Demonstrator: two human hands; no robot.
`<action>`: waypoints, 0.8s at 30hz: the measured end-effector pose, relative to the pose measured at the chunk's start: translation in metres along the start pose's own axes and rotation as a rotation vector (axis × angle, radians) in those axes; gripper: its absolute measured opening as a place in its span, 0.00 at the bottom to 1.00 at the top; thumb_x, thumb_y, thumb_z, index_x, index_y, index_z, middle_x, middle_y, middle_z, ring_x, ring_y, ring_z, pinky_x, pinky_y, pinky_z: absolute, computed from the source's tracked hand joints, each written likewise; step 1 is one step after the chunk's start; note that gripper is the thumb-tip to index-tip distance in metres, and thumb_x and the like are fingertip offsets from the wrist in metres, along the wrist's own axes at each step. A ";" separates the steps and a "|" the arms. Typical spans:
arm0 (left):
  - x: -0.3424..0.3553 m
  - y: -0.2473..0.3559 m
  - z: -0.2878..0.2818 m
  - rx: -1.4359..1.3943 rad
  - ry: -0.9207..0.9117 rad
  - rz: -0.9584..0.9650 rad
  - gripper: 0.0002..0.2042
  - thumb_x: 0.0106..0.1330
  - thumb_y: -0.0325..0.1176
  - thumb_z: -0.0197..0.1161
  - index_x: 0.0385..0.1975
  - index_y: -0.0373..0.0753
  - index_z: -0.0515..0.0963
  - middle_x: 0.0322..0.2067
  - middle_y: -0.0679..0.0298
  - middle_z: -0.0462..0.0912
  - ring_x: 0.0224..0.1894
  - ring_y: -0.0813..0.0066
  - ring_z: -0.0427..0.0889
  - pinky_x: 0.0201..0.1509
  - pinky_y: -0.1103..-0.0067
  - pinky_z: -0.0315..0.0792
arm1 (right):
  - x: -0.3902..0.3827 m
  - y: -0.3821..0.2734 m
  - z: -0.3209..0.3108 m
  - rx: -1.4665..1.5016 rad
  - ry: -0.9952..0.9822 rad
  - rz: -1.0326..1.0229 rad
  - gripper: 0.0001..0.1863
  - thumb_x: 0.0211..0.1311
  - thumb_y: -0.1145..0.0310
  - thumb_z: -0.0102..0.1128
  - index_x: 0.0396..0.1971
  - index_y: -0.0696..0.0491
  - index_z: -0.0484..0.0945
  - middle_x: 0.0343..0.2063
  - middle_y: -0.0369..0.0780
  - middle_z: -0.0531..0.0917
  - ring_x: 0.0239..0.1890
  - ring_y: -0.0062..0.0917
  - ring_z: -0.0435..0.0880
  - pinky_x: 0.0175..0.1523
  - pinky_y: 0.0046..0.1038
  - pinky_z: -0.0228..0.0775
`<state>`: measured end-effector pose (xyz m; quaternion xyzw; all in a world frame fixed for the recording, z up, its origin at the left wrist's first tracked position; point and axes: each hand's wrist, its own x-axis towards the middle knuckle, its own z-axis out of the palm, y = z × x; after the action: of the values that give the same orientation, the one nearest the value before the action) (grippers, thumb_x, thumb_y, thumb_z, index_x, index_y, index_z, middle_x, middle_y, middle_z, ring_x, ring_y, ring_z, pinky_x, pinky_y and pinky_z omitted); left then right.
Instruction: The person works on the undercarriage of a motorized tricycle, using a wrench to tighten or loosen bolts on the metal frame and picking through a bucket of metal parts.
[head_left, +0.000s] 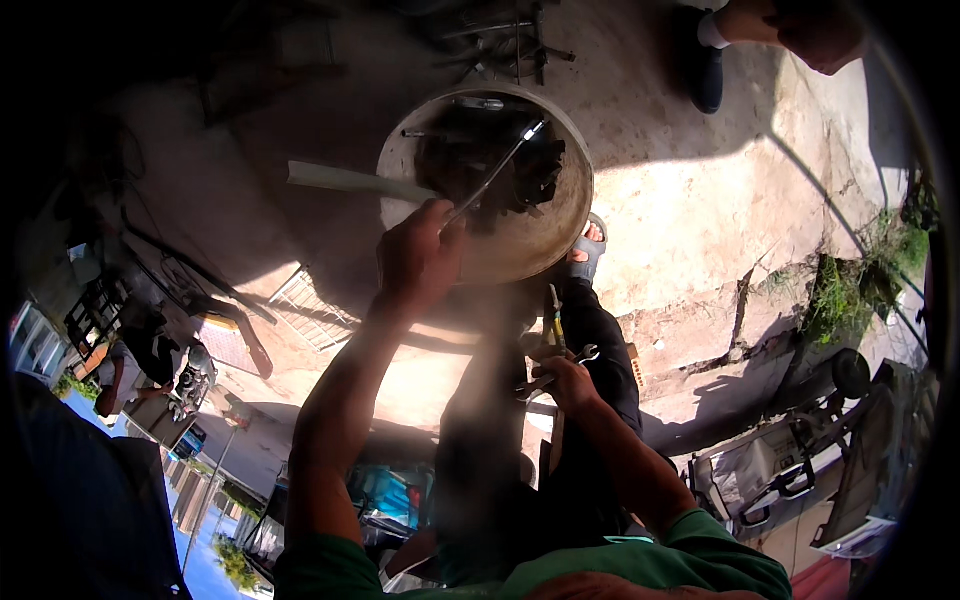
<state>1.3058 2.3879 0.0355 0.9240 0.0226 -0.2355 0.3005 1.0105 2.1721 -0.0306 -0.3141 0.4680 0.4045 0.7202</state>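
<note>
My left hand (420, 255) is closed at the near rim of a round, pale basin (484, 262). It grips a slim metal tool (490, 180) that slants up and right over the basin to a shiny end; its exact kind is unclear. A pale flat strip (350, 180) reaches from the left to this hand; I cannot tell whether the hand holds it. Dark pieces (535, 180) lie in the basin. Lower right, near my leg, my right hand (566, 384) is closed around an open-end wrench (588, 353). A yellow-handled tool (556, 318) stands just beyond that hand.
Metal frames (515, 40) lie behind the basin. Another person's shoe (708, 75) is at the far right. A white wire rack (312, 308) and cables are on the left. Low blocks (740, 310) and plants (835, 295) edge the ground at right. Another person (125, 375) sits far left.
</note>
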 end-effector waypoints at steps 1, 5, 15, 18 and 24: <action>0.000 -0.001 -0.010 -0.061 0.010 -0.022 0.10 0.67 0.38 0.60 0.40 0.39 0.80 0.30 0.49 0.83 0.34 0.48 0.84 0.37 0.62 0.76 | -0.003 -0.004 0.005 0.051 -0.001 0.004 0.15 0.64 0.75 0.52 0.50 0.58 0.75 0.37 0.43 0.80 0.36 0.30 0.81 0.43 0.32 0.78; -0.021 -0.018 -0.025 -0.236 0.016 -0.019 0.10 0.70 0.35 0.58 0.43 0.35 0.80 0.23 0.61 0.81 0.25 0.71 0.80 0.31 0.76 0.71 | -0.016 -0.026 0.017 0.225 -0.046 0.076 0.15 0.63 0.75 0.53 0.50 0.57 0.76 0.39 0.43 0.81 0.37 0.30 0.81 0.44 0.33 0.77; -0.161 -0.015 -0.040 -1.274 -0.100 -0.284 0.16 0.72 0.35 0.59 0.54 0.35 0.73 0.32 0.60 0.80 0.29 0.70 0.77 0.34 0.71 0.71 | -0.038 -0.019 -0.004 0.170 -0.045 0.056 0.16 0.62 0.75 0.54 0.50 0.56 0.76 0.43 0.43 0.82 0.38 0.31 0.81 0.45 0.35 0.77; -0.252 -0.007 -0.035 -0.988 -0.377 -0.403 0.19 0.71 0.32 0.59 0.59 0.35 0.68 0.36 0.56 0.81 0.34 0.66 0.82 0.37 0.71 0.74 | -0.079 -0.033 -0.005 0.220 -0.027 0.054 0.16 0.62 0.76 0.54 0.50 0.56 0.76 0.43 0.43 0.82 0.36 0.31 0.81 0.44 0.36 0.78; -0.227 0.071 -0.035 -1.103 -0.305 -0.729 0.19 0.75 0.46 0.52 0.25 0.38 0.72 0.13 0.69 0.64 0.13 0.82 0.62 0.18 0.80 0.56 | -0.114 0.004 -0.051 -0.073 -0.057 -0.340 0.14 0.65 0.72 0.50 0.48 0.57 0.77 0.34 0.40 0.80 0.35 0.29 0.80 0.48 0.37 0.77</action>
<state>1.1317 2.3720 0.2006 0.5253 0.4070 -0.4035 0.6290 0.9585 2.0988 0.0568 -0.4029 0.3724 0.3022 0.7795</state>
